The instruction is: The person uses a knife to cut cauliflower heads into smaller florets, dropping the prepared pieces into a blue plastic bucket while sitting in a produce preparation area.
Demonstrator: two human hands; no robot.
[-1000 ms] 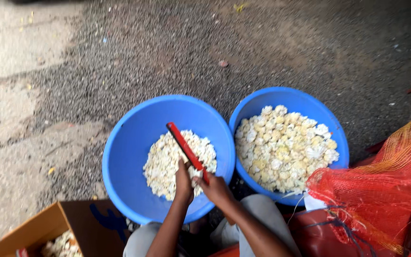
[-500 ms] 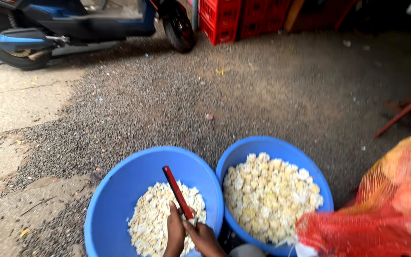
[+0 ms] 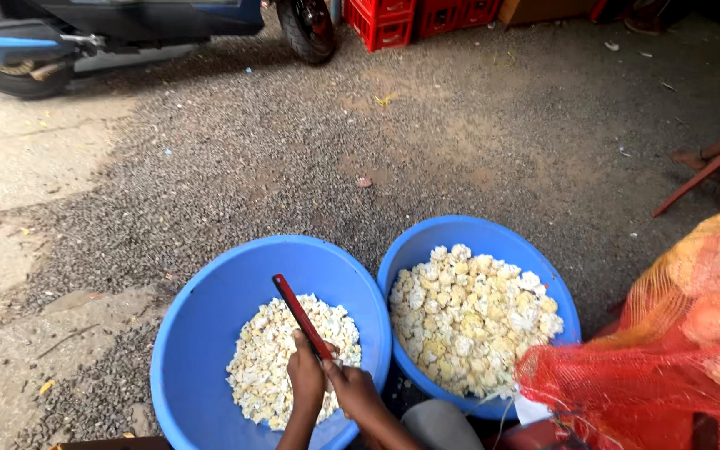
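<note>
Two hands sit lower in view vs. a sec ago, since the head has tipped up to show a scooter wheel (image 3: 308, 29) & red crates (image 3: 418, 17); work itself is unchanged: right hand (image 3: 358, 392) w/ fingers clamped on the red-handled knife (image 3: 300, 317), left hand (image 3: 306, 377) w/ fingers curled on a small white piece I can't make out, both over the near rim of the left blue basin (image 3: 202, 333). Room: the right blue basin (image 3: 477, 237) touches it rim to rim, red mesh sack (image 3: 668, 358) crowds the right side, gravel ground (image 3: 293, 167) lies beyond both far rims.
</note>
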